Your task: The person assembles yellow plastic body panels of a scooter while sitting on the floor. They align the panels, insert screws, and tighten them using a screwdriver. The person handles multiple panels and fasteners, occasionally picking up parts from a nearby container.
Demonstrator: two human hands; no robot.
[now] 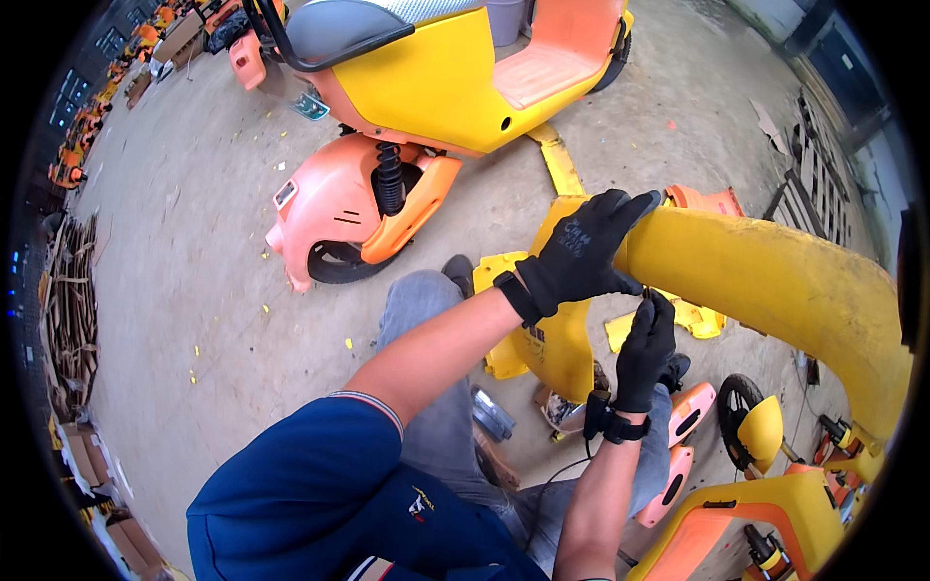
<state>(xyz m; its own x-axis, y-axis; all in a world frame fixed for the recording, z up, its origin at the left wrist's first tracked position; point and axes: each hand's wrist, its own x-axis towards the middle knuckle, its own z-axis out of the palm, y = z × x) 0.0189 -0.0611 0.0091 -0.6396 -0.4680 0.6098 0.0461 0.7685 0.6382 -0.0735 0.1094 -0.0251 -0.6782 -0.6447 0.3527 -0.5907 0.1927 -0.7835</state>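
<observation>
At the left edge, a cardboard box [89, 455] stands; its contents cannot be made out; at upper left, a black bag [229, 31] lies bunched, contents hidden; at top centre, a grey bucket [506, 21] shows by the scooter [417, 77]; its interior is not visible; below the left hand, a yellow panel [564, 363] extends down between the knees; the left hand [586, 250], gloved in black, grips the near end of the yellow tube [765, 276]; its fingers are partly spread along the upper side, its thumb lower down; the right hand [647, 353], also gloved, is positioned just below; its fingers are drawn together, tips up, near the tube's underside; whether they pinch a small part cannot be told; the tube lies directly under the left fingers, curving away to the right edge.
</observation>
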